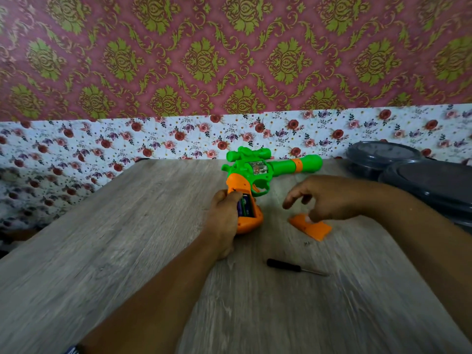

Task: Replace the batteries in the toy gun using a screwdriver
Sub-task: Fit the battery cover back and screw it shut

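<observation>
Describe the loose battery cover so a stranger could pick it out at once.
Start at the green and orange toy gun lying on the wooden table. To the right of its open grip, under the right hand, lies the battery cover. It is a flat orange plate, unlike the thin black-handled screwdriver nearer the viewer.

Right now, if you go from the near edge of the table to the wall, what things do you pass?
Screwdriver → tiny screw → orange battery cover → toy gun → dark round containers at the far right, by the wall.
</observation>
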